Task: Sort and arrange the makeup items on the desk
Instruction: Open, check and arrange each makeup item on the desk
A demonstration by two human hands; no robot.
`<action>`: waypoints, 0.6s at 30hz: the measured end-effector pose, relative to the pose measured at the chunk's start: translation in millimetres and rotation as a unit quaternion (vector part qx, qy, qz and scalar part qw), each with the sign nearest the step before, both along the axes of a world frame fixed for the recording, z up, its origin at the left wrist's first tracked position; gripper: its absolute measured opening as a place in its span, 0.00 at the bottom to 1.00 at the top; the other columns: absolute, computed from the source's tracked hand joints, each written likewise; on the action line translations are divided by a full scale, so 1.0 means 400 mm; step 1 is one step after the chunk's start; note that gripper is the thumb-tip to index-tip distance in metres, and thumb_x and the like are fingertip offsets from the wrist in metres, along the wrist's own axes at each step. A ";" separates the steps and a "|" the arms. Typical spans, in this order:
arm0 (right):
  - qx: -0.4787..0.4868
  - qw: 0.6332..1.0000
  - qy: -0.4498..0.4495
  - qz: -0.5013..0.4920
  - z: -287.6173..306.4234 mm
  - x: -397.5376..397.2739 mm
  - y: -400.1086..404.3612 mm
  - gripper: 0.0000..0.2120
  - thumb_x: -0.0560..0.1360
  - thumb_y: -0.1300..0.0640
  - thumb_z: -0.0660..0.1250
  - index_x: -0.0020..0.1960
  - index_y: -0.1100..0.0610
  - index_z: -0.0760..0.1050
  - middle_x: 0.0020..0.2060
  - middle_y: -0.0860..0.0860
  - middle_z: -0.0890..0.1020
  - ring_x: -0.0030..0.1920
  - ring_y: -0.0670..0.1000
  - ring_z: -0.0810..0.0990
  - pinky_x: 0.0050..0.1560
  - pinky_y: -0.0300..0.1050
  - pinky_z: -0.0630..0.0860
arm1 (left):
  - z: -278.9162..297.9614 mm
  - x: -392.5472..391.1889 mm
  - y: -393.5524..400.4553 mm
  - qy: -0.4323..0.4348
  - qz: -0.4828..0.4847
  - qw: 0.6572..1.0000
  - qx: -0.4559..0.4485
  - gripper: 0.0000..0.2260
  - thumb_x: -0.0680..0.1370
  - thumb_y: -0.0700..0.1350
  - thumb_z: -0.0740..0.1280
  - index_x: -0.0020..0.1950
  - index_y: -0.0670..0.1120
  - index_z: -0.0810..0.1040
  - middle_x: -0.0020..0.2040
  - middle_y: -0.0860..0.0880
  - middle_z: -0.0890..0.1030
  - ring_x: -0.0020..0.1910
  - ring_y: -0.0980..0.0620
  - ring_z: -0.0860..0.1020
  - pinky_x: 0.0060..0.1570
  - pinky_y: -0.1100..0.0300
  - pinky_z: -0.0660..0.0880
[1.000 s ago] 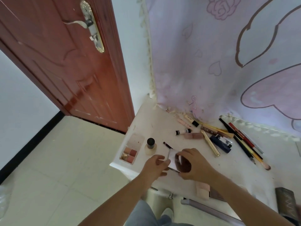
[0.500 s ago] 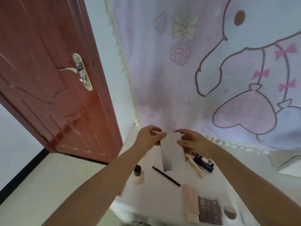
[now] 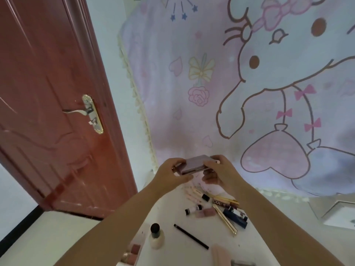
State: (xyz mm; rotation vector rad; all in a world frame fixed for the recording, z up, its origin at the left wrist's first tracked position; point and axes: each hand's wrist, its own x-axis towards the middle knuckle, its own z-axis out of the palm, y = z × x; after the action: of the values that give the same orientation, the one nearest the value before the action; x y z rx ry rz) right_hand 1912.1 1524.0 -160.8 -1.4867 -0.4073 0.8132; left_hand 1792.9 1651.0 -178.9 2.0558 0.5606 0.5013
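Observation:
Both hands hold a flat mauve compact case [image 3: 195,163] raised above the far end of the white desk [image 3: 172,217]. My left hand [image 3: 171,174] grips its left end and my right hand [image 3: 219,172] grips its right end. Below them on the desk lie a foundation bottle with a black cap [image 3: 156,237], a black pencil [image 3: 191,236], a small tube [image 3: 193,209], a pink stick [image 3: 206,213], a gold pen [image 3: 224,220] and a dark blue tube [image 3: 235,217]. A blush palette [image 3: 132,254] sits at the desk's left edge.
A red-brown door [image 3: 48,112] with a gold handle [image 3: 92,114] stands left of the desk. A pink cartoon cloth [image 3: 249,93] hangs behind the desk. A pink sponge [image 3: 221,255] lies at the near edge. A white box [image 3: 340,215] sits at the right.
The camera has tilted up. The hands lifted the case off the desk and turned it from upright and facing me to nearly flat, held by both ends.

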 end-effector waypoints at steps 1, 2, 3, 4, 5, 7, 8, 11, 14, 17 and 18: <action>-0.016 0.999 -0.039 0.017 0.008 0.008 -0.006 0.15 0.74 0.61 0.67 0.58 0.61 0.68 0.37 0.58 0.78 0.31 0.52 0.80 0.30 0.42 0.78 | 0.008 -0.001 0.010 -0.011 -0.009 0.998 -0.057 0.18 0.70 0.39 0.73 0.58 0.46 0.75 0.55 0.48 0.75 0.51 0.52 0.75 0.46 0.71 0.72; -0.033 0.996 -0.080 0.029 0.016 0.018 -0.011 0.15 0.74 0.60 0.68 0.57 0.61 0.69 0.40 0.56 0.78 0.35 0.51 0.80 0.33 0.41 0.79 | 0.017 -0.002 0.018 -0.027 -0.018 0.994 -0.106 0.15 0.70 0.38 0.73 0.55 0.47 0.75 0.53 0.48 0.76 0.50 0.52 0.76 0.46 0.70 0.73; -0.050 0.991 -0.121 0.042 0.025 0.027 -0.016 0.14 0.73 0.60 0.69 0.56 0.60 0.70 0.43 0.54 0.78 0.39 0.50 0.80 0.38 0.41 0.81 | 0.027 -0.003 0.023 -0.044 -0.024 0.988 -0.146 0.13 0.71 0.37 0.72 0.52 0.48 0.76 0.51 0.48 0.77 0.48 0.52 0.76 0.45 0.69 0.74; -0.068 0.984 -0.155 0.056 0.033 0.035 -0.020 0.12 0.72 0.60 0.70 0.53 0.58 0.71 0.44 0.51 0.78 0.43 0.49 0.80 0.43 0.42 0.81 | 0.035 -0.004 0.026 -0.064 -0.029 0.982 -0.177 0.11 0.71 0.36 0.70 0.49 0.48 0.76 0.48 0.48 0.76 0.45 0.53 0.75 0.43 0.71 0.74; -0.086 0.977 -0.182 0.076 0.042 0.042 -0.024 0.11 0.71 0.59 0.70 0.51 0.55 0.72 0.45 0.48 0.78 0.45 0.50 0.80 0.48 0.44 0.81 | 0.044 -0.002 0.028 -0.079 -0.032 0.977 -0.193 0.11 0.72 0.35 0.70 0.48 0.49 0.76 0.45 0.49 0.76 0.42 0.54 0.74 0.41 0.72 0.73; -0.125 0.954 -0.243 0.123 0.064 0.046 -0.025 0.09 0.71 0.57 0.71 0.48 0.50 0.72 0.46 0.48 0.81 0.47 0.53 0.81 0.53 0.49 0.77 | 0.063 0.002 0.026 -0.094 -0.033 0.974 -0.203 0.11 0.72 0.34 0.69 0.47 0.49 0.76 0.43 0.49 0.75 0.39 0.55 0.74 0.38 0.74 0.73; -0.140 0.939 -0.278 0.148 0.077 0.046 -0.025 0.08 0.71 0.56 0.70 0.48 0.50 0.73 0.47 0.49 0.81 0.49 0.54 0.81 0.54 0.50 0.77 | 0.074 0.005 0.023 -0.098 -0.032 0.974 -0.201 0.12 0.72 0.34 0.69 0.47 0.50 0.76 0.44 0.48 0.76 0.40 0.55 0.74 0.39 0.73 0.73; -0.144 0.913 -0.332 0.190 0.120 0.038 -0.021 0.12 0.72 0.56 0.69 0.55 0.51 0.74 0.49 0.46 0.79 0.51 0.48 0.79 0.51 0.36 0.74 | 0.107 0.016 0.023 -0.108 -0.019 0.972 -0.207 0.14 0.71 0.37 0.71 0.48 0.55 0.75 0.51 0.45 0.78 0.45 0.52 0.76 0.47 0.67 0.74; -0.130 0.907 -0.359 0.178 0.156 0.031 -0.013 0.11 0.72 0.55 0.69 0.55 0.49 0.76 0.45 0.44 0.80 0.45 0.42 0.78 0.46 0.32 0.72 | 0.140 0.016 0.025 -0.127 -0.008 0.965 -0.228 0.19 0.61 0.46 0.77 0.49 0.56 0.76 0.52 0.45 0.78 0.51 0.49 0.77 0.59 0.57 0.73; -0.115 0.895 -0.395 0.171 0.181 0.028 -0.005 0.04 0.73 0.54 0.67 0.44 0.44 0.78 0.41 0.46 0.83 0.45 0.51 0.81 0.50 0.44 0.75 | 0.156 0.013 0.034 -0.141 -0.020 0.956 -0.257 0.24 0.56 0.48 0.76 0.51 0.51 0.77 0.41 0.52 0.80 0.52 0.48 0.77 0.64 0.54 0.70; -0.112 0.894 -0.399 0.171 0.188 0.026 -0.002 0.05 0.73 0.54 0.67 0.43 0.43 0.78 0.42 0.48 0.84 0.46 0.55 0.81 0.50 0.45 0.75 | 0.158 0.012 0.037 -0.146 -0.026 0.953 -0.266 0.21 0.59 0.45 0.75 0.51 0.50 0.77 0.37 0.54 0.80 0.51 0.48 0.77 0.65 0.53 0.70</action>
State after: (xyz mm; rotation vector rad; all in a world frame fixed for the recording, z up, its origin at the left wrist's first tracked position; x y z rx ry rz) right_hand 1922.3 1523.3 -85.4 -1.9684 -1.2523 0.4841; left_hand 1797.8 1665.7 -115.5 1.4485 0.4056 0.5425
